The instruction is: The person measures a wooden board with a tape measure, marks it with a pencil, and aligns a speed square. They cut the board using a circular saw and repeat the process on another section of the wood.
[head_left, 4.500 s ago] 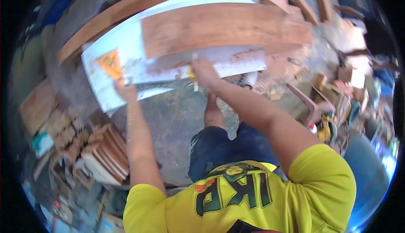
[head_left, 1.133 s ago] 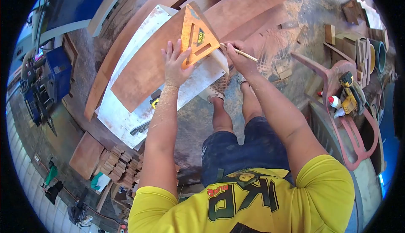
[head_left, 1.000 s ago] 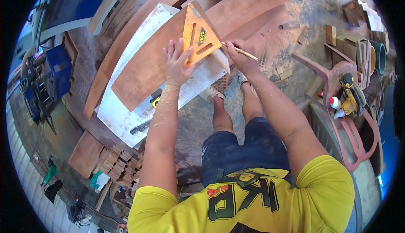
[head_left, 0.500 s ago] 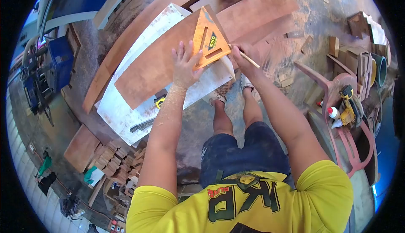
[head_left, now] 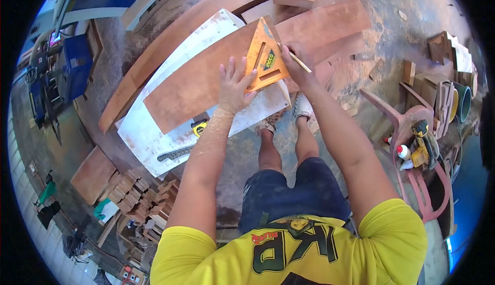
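A curved brown wooden board [head_left: 191, 86] lies on a white, dusty panel [head_left: 139, 140]. An orange triangular speed square [head_left: 256, 53] rests across the board's right end. My left hand [head_left: 234, 86] lies flat with fingers spread on the board, its thumb side touching the square's lower left edge. My right hand [head_left: 297, 64] grips a pencil [head_left: 300, 63], the tip at the square's right edge. Near my left forearm, a yellow and black tape measure [head_left: 199, 127] sits on the panel. A dark, narrow, textured tool [head_left: 174, 154] lies at the panel's lower edge.
More curved boards [head_left: 325, 24] lie beyond the panel. On the right, a reddish plastic chair [head_left: 425, 182] bears a yellow drill [head_left: 421, 130] and a white bottle [head_left: 403, 152]. Stacked wood offcuts [head_left: 131, 194] sit at lower left, a blue machine [head_left: 77, 71] farther left.
The pencil tip has moved up along the square's right edge with my right hand. My left hand stays spread beside the square. The whole view has shifted slightly.
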Demonstrator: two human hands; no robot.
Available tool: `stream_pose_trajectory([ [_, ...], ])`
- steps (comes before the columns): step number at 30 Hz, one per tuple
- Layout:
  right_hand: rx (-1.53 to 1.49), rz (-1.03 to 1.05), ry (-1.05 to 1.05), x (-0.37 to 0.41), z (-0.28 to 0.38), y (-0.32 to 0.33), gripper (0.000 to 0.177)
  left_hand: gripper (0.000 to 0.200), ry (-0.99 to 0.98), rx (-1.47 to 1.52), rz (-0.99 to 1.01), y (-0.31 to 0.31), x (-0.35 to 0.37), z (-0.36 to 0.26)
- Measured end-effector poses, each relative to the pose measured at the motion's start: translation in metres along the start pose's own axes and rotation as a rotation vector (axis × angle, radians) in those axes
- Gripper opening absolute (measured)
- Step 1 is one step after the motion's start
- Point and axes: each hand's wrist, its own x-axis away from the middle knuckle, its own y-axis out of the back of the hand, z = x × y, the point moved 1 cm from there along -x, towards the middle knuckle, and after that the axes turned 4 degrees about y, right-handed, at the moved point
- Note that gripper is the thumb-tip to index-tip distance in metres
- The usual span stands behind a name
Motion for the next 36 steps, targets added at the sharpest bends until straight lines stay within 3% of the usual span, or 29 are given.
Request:
stream_pose_trajectory([
  [4, -0.041, -0.010, -0.070, -0.046, 0.002, -0.023, 0.024, 0.066, 0.005, 0.018, -0.002, 0.002, 0.001, 0.001],
  [6, -0.025, -0.031, 0.042, -0.069, 0.002, -0.028, 0.025, 0.066, 0.012, 0.031, 0.014, 0.002, 0.002, -0.001],
  [9, 0.042, -0.035, 0.099, -0.069, -0.002, -0.029, 0.026, 0.066, 0.014, 0.023, 0.016, 0.002, 0.001, -0.002],
  [11, 0.008, 0.033, 0.016, -0.053, -0.005, -0.022, 0.026, 0.066, 0.007, 0.024, 0.004, 0.003, 0.001, -0.001],
  [13, 0.116, 0.109, -0.100, -0.018, 0.012, 0.001, 0.026, 0.066, 0.002, 0.034, -0.008, 0.002, 0.002, -0.001],
  [15, 0.134, 0.156, -0.086, 0.029, 0.010, 0.025, 0.026, 0.068, -0.005, 0.046, -0.014, -0.001, 0.002, 0.000],
  [17, 0.138, 0.274, -0.228, 0.087, 0.011, 0.055, 0.025, 0.067, -0.011, 0.055, -0.039, -0.003, 0.003, 0.001],
  [18, 0.143, 0.340, -0.140, 0.116, 0.004, 0.070, 0.023, 0.067, -0.019, 0.056, -0.054, -0.003, 0.003, 0.001],
  [19, 0.204, 0.463, -0.253, 0.155, -0.015, 0.084, 0.022, 0.067, -0.019, 0.062, -0.063, -0.002, 0.003, 0.000],
  [23, 0.280, 0.527, -0.466, 0.257, -0.018, 0.134, 0.022, 0.048, 0.002, 0.132, -0.091, 0.003, 0.004, 0.000],
  [27, 0.216, 0.515, -0.476, 0.287, -0.001, 0.137, 0.021, 0.027, 0.026, 0.231, -0.163, -0.006, 0.023, 0.009],
  [30, 0.068, 0.535, -0.540, 0.276, 0.018, 0.100, 0.018, 0.026, 0.113, 0.308, -0.271, -0.007, 0.062, 0.030],
  [34, 0.060, 0.651, -0.341, 0.245, 0.053, 0.028, 0.017, 0.027, 0.219, 0.238, -0.297, 0.011, 0.099, 0.056],
  [36, 0.026, 0.621, -0.027, 0.224, 0.089, -0.006, 0.016, 0.030, 0.248, 0.246, -0.241, 0.026, 0.099, 0.052],
])
